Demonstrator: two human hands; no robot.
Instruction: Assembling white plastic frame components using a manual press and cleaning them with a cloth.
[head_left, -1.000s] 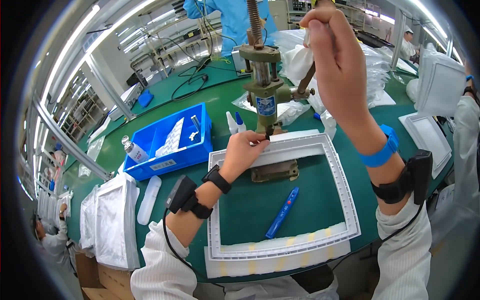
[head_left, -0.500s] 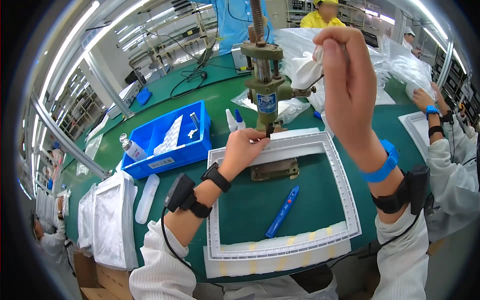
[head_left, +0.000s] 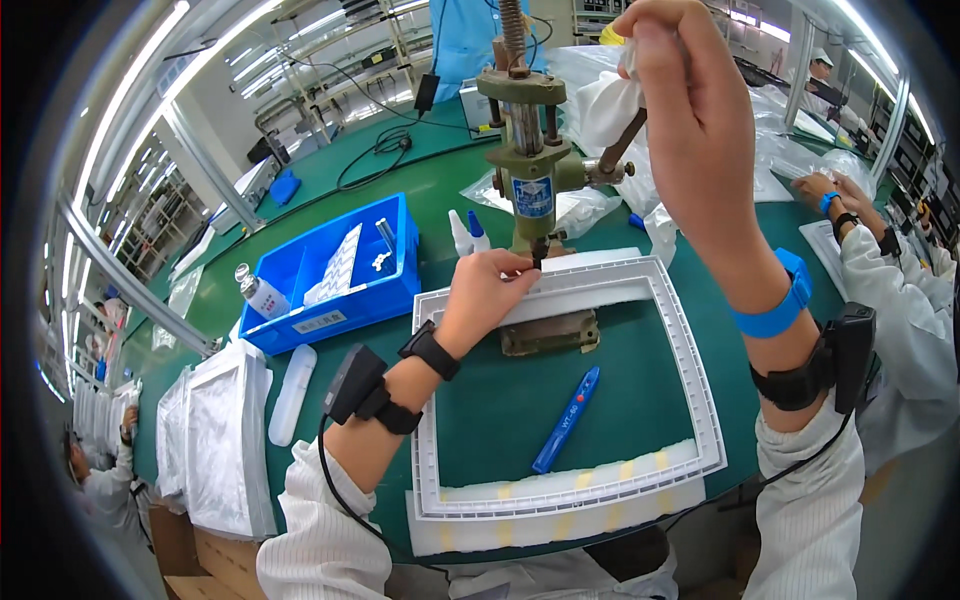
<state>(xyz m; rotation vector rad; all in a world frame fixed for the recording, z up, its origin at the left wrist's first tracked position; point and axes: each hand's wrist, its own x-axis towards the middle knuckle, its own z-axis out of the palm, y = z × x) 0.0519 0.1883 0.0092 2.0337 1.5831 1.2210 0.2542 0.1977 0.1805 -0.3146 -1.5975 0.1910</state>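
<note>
- White frame, centre: flat, upper rail near tip of press, long axis upright, pointing down.
- Left hand, centre: pinched narrow; contents indiscernible.
- Right hand, upper right: closed round lever.
- Blue bin beside frame's upper-left corner; bare mat inside.

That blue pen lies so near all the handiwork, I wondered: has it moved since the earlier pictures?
No. The pen lies in the same spot, at the same slant, judged against the press base.
</note>
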